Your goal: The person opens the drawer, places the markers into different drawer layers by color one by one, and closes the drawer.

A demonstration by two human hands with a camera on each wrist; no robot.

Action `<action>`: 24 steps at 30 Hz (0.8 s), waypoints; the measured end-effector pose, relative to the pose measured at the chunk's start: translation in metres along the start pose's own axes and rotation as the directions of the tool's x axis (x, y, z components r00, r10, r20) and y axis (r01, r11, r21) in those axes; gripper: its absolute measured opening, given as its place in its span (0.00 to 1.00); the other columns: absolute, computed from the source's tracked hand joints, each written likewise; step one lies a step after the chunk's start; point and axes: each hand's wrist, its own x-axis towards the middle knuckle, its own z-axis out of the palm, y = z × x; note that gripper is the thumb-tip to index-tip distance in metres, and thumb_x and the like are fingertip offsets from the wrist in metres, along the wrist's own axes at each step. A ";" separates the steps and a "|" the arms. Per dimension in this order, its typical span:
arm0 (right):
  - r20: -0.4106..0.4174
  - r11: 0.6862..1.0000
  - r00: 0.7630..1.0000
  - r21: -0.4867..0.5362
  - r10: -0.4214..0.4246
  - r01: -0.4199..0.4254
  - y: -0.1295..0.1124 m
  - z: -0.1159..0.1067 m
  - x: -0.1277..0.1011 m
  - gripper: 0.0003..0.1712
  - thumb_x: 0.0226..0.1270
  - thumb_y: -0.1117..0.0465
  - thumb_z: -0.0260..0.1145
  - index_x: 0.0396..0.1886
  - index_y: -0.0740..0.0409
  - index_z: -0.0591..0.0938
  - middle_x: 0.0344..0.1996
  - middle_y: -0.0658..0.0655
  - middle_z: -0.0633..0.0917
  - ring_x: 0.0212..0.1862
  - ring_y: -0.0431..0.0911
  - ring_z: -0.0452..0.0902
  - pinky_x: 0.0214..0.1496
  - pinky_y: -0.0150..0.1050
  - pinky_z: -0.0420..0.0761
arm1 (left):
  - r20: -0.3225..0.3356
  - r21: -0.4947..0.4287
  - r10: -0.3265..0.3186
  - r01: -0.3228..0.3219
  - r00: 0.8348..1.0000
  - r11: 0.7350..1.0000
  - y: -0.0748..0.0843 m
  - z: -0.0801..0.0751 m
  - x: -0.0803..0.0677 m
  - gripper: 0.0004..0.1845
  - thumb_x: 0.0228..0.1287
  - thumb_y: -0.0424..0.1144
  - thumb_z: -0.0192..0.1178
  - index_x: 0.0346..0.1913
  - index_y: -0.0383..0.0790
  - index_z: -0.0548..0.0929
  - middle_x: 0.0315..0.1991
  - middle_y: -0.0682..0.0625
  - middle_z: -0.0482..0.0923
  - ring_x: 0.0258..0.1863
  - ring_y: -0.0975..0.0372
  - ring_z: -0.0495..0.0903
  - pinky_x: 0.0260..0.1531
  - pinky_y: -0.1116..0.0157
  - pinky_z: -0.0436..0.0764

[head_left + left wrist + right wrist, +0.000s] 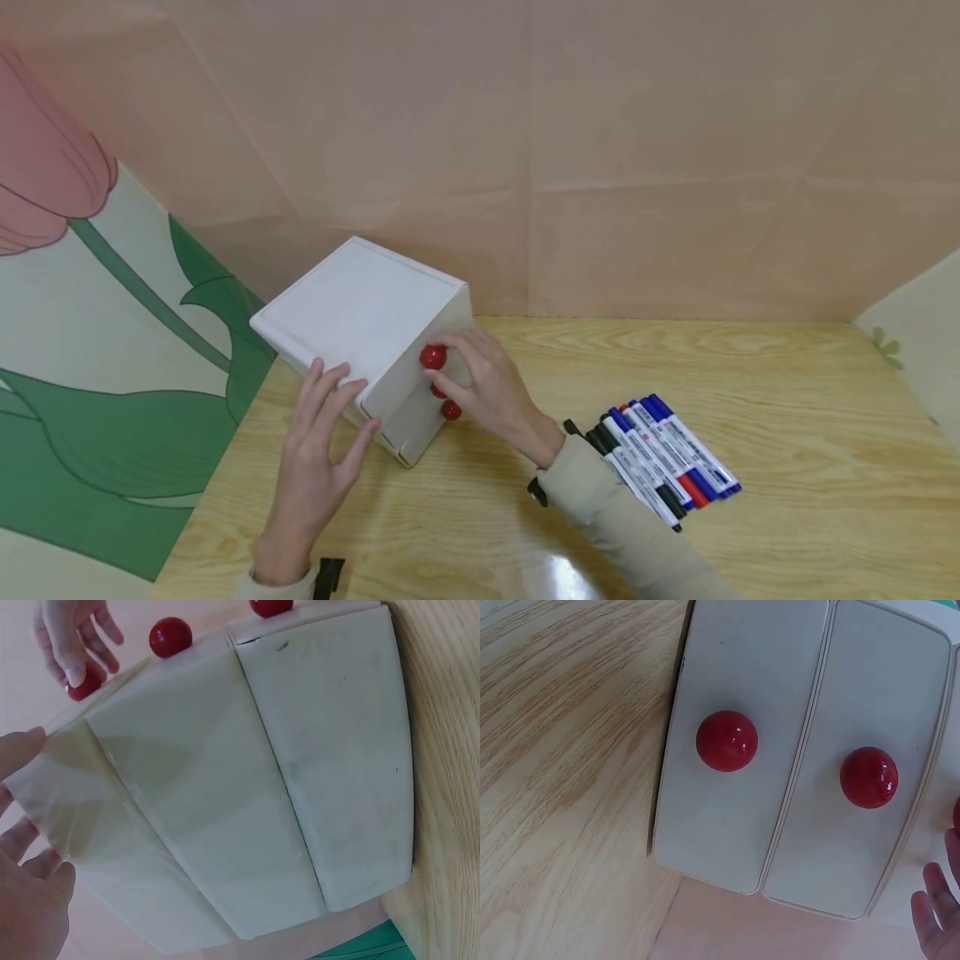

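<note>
A white three-drawer box (367, 304) stands on the wooden table, its drawer fronts angled to the right. Each drawer has a round red knob; the middle knob (869, 777) and bottom knob (727, 741) show fully in the right wrist view. With thumb and index finger my right hand (487, 383) pinches the top knob (432, 357). My left hand (315, 467) is at the box's near upper edge, fingers spread and fairly straight. In the left wrist view its fingertips (45, 862) lie against the top drawer's side (135, 840).
To the right, several whiteboard markers (660, 454) with black, blue and red caps lie side by side, partly behind the right sleeve (622, 517). A pinkish-brown backdrop (675, 167) rises behind the table (825, 467). A flower-patterned panel (112, 333) borders the left side.
</note>
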 end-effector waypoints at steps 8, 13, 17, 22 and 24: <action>0.005 1.000 1.000 0.002 -0.005 0.005 -0.002 -0.004 -0.001 0.21 0.62 0.58 0.73 0.53 0.60 0.81 0.49 0.55 0.86 0.54 0.46 0.81 0.64 0.41 0.81 | -0.035 0.000 0.030 -0.030 0.999 1.000 0.002 0.002 -0.001 0.26 0.71 0.55 0.54 0.57 0.37 0.81 0.65 0.39 0.74 0.73 0.41 0.61 0.77 0.49 0.61; 0.016 1.000 1.000 -0.005 0.002 -0.002 -0.002 -0.005 -0.002 0.21 0.62 0.58 0.73 0.53 0.59 0.81 0.50 0.55 0.86 0.54 0.46 0.81 0.64 0.41 0.81 | -0.044 0.012 0.049 -0.048 0.998 0.999 0.000 0.003 -0.003 0.26 0.71 0.55 0.55 0.59 0.38 0.81 0.66 0.39 0.73 0.73 0.41 0.62 0.78 0.57 0.59; 0.020 1.000 1.000 -0.004 0.000 0.000 -0.002 -0.006 -0.003 0.21 0.63 0.58 0.73 0.53 0.60 0.81 0.50 0.55 0.86 0.54 0.46 0.81 0.64 0.41 0.81 | -0.030 0.016 0.046 -0.046 0.998 0.999 0.000 0.001 -0.003 0.28 0.71 0.56 0.53 0.61 0.38 0.79 0.68 0.39 0.72 0.74 0.43 0.62 0.79 0.65 0.56; 0.018 1.000 1.000 -0.003 0.001 -0.001 -0.003 -0.008 -0.003 0.21 0.62 0.58 0.73 0.53 0.59 0.81 0.50 0.55 0.86 0.54 0.46 0.81 0.63 0.41 0.81 | -0.030 0.023 0.065 -0.065 0.997 0.998 -0.001 -0.002 -0.002 0.29 0.72 0.56 0.53 0.63 0.36 0.78 0.68 0.39 0.72 0.73 0.44 0.63 0.79 0.67 0.56; 0.019 1.000 1.000 -0.001 -0.001 0.001 -0.004 -0.008 -0.002 0.20 0.62 0.58 0.73 0.53 0.59 0.81 0.50 0.55 0.86 0.54 0.46 0.81 0.63 0.41 0.81 | -0.038 0.030 0.080 -0.079 0.996 0.996 -0.001 -0.002 -0.001 0.29 0.72 0.56 0.53 0.63 0.36 0.78 0.67 0.38 0.73 0.73 0.44 0.64 0.79 0.67 0.57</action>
